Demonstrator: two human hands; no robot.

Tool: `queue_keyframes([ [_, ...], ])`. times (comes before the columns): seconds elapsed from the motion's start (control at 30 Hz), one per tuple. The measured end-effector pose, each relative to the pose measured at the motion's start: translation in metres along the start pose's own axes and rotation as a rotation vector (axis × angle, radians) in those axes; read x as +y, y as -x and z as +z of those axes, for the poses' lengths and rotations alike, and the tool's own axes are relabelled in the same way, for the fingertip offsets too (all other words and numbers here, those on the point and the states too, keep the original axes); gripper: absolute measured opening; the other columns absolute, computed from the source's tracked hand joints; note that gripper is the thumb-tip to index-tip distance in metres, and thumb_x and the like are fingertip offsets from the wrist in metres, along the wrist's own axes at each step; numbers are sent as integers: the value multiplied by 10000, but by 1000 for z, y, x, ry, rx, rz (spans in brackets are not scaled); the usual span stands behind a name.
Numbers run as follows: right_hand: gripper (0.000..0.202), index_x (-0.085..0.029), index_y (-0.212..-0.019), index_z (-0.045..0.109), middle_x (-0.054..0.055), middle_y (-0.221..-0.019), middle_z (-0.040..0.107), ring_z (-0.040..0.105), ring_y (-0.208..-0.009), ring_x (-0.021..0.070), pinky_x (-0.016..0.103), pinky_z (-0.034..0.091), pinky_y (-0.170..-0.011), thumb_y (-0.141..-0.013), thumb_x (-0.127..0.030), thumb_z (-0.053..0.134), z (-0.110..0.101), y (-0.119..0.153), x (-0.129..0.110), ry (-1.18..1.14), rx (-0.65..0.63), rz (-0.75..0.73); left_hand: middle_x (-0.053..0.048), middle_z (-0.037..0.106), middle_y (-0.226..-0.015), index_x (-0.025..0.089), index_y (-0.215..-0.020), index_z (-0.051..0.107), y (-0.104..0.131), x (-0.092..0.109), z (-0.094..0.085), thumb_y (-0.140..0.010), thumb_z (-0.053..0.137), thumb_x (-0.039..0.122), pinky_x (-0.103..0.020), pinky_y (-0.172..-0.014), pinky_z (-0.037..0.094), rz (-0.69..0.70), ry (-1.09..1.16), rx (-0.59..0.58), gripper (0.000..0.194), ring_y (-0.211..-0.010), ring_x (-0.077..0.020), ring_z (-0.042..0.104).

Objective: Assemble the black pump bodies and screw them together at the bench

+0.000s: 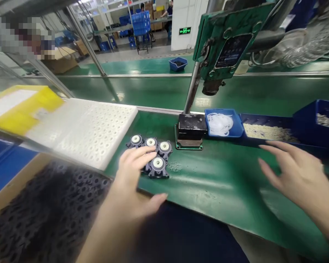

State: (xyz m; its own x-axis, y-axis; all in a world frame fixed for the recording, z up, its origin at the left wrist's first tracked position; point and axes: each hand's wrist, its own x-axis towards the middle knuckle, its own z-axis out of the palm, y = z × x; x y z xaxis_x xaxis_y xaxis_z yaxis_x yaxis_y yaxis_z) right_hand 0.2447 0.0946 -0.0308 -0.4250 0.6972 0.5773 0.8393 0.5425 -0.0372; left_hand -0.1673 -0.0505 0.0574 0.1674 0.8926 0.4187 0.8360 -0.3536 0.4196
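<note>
Several black plastic housings (158, 165) with cream round centres stand grouped on the green bench top (208, 175). My left hand (135, 179) hovers over the left side of this group, fingers stretched and thumb apart; part of the group is hidden behind it. Whether its fingertips touch a housing I cannot tell. On the right, my right hand (296, 171) is held above the bench with its fingers spread and nothing in it. Nearest to it is a blue bin (268, 128) of small cream parts. Beside that lies a blue tray (224, 122) holding white rings.
A green press (227, 44) on a steel post overhangs a black block (192, 126). To the left are a white perforated board (98, 124), a yellow bin (24, 106) and a carton (44, 208) full of black parts. Another blue bin (307, 120) stands at far right.
</note>
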Motion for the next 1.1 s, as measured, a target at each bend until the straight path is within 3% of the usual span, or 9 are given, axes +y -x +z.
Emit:
queue_keyframes([
  [0.07,601,-207,-1460,414,198,-1314,562,562,-1198,393,564,490,-966,-906,-416,514,-21,22,24,124,28,105,-178,416,-1515,167,-1430,388,1,-9,23,-885,642,325,-615,-1189,213,42,-87,-176,621,-1431,-349,357],
  [0.13,649,-150,-1490,345,239,-1323,536,508,-1259,408,569,463,-1013,-907,-375,519,-41,45,34,178,7,171,-213,367,-1543,147,-1456,340,7,-17,47,-905,600,287,-666,-1157,216,74,-191,-293,625,-1464,-389,285],
  [0.23,668,-116,-1491,302,236,-1349,503,458,-1307,388,555,423,-1071,-879,-264,524,-56,71,35,206,-56,227,-228,380,-1533,173,-1446,371,20,-31,79,-902,582,231,-695,-1122,242,131,-275,-258,586,-1453,-427,288],
  [0.4,615,-172,-1443,424,201,-1448,428,447,-1321,354,567,400,-1079,-839,-79,491,-46,81,39,230,-232,173,-201,526,-1432,201,-1411,433,34,-42,106,-897,571,125,-655,-1126,305,298,-292,-156,538,-1350,-390,478],
  [0.57,392,-200,-1204,645,164,-1414,509,525,-1238,331,567,440,-1035,-908,-57,430,-29,70,58,142,-325,53,-138,614,-1343,188,-1362,475,17,-5,126,-917,526,70,-475,-1055,500,501,-109,-204,464,-1317,-314,527],
  [0.7,277,-156,-1042,689,201,-1313,550,598,-1120,319,501,528,-923,-950,-118,430,-30,60,59,69,-288,19,-158,579,-1365,181,-1349,475,-20,37,141,-903,630,208,-451,-1051,520,460,70,-364,472,-1292,-297,531],
  [0.8,207,-197,-1042,692,167,-1373,474,614,-1090,267,455,528,-937,-960,-203,502,-36,52,45,-142,-151,129,-146,531,-1402,224,-1367,449,-43,54,156,-908,632,278,-481,-1097,477,432,217,-409,497,-1364,-295,446],
  [0.97,191,-279,-925,677,62,-1233,576,621,-1044,225,390,554,-867,-772,-316,785,-34,33,19,-964,95,654,-149,400,-1500,263,-1459,317,-59,59,176,-868,681,398,-484,-1131,435,313,372,-495,707,-1393,-296,409],
  [1.1,269,-219,-731,611,26,-1134,638,641,-929,173,316,566,-790,-679,-309,859,-21,11,9,-1436,67,972,-165,327,-1534,260,-1480,266,-74,52,165,-792,741,485,-503,-1168,371,244,413,-294,865,-1423,-321,358],
])
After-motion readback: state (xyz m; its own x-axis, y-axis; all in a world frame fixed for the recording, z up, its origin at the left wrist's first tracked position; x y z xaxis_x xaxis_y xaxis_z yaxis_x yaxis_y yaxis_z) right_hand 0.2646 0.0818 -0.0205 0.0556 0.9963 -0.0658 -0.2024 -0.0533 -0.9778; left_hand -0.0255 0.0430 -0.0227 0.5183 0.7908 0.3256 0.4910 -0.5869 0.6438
